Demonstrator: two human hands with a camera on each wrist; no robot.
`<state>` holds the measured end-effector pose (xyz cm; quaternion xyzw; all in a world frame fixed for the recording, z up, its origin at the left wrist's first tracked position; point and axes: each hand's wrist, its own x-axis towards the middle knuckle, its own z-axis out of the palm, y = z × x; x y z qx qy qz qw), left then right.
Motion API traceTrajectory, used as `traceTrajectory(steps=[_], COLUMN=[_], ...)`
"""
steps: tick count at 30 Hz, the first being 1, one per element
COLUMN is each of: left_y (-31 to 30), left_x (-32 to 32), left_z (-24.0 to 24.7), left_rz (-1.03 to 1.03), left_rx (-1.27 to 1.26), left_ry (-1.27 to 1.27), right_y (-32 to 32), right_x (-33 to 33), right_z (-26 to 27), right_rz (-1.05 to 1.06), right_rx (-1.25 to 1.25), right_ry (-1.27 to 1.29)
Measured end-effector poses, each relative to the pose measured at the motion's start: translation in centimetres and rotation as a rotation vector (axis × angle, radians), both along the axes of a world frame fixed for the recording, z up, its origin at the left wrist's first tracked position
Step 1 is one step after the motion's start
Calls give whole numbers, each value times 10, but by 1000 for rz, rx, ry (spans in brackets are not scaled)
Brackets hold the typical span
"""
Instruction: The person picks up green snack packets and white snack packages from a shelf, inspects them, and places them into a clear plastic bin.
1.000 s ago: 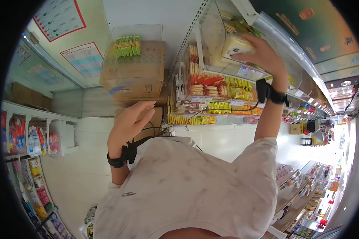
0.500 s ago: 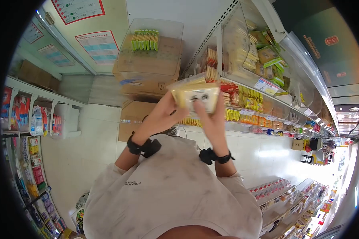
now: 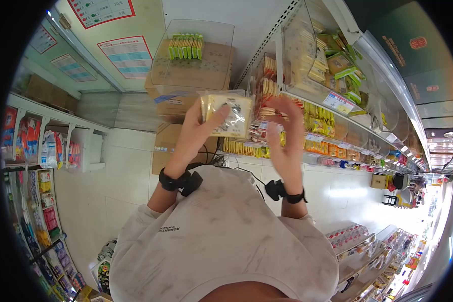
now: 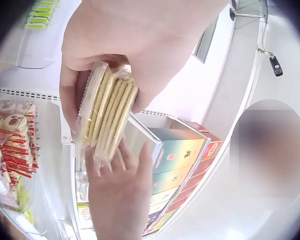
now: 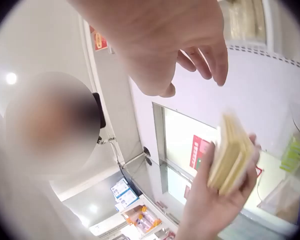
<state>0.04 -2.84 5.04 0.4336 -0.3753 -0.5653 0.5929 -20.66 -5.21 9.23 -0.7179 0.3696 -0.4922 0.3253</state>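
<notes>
While my left hand (image 3: 199,128) pinches the stack of clear-wrapped, pale yellow packets (image 3: 227,115) in front of the shelf bins, thumb across the front, my right hand (image 3: 287,138) hangs just beside it, holding nothing, fingers and thumb apart. Beyond the stack, green packets (image 3: 185,46) stand in the clear bin (image 3: 158,75) above the cardboard box (image 3: 226,68).

Pale yellow packets (image 3: 227,116), black print; white shirt (image 3: 221,226), grey marbling; black wristbands (image 3: 180,182).
</notes>
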Motion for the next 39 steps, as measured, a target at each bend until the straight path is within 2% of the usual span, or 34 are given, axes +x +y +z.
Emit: traceTrajectory(steps=[2, 6, 9, 13, 16, 19, 21, 25, 28, 32, 34, 39], left_y=[-1, -1, 2, -1, 3, 9, 6, 13, 16, 17, 16, 10], left_x=[2, 5, 6, 0, -2, -4, -2, -4, -6, -5, -5, -10], left_z=[-2, -11, -6, -6, -4, 3, 1, -4, 1, -3, -6, -11], left_rz=[97, 209, 225, 266, 219, 192, 190, 172, 192, 214, 222, 267], left_rx=[22, 96, 94, 46, 40, -31, -56, -68, -93, -59, -36, -59], left_ry=[-16, 187, 263, 275, 90, 67, 12, 25, 49, 54, 95, 155], right_y=[-10, -48, -68, -103, -151, -166, -186, -196, -179, -162, -140, -70], right_x=[-20, -60, -77, -84, -103, -100, -98, -96, -97, -102, -101, -90], right_z=[20, 39, 54, 63, 52, 61, 65, 60, 68, 68, 74, 74], right_rz=[-134, -386, -466, -389, -274, -180, -143, -170, -209, -282, -362, -495], right_rx=[-89, -270, -320, -422, -481, -222, -228, -346, -360, -485, -503, -612], right_ry=[-18, -26, 151, 328, 637, 618, 674, 878, 943, 749, 582, 439])
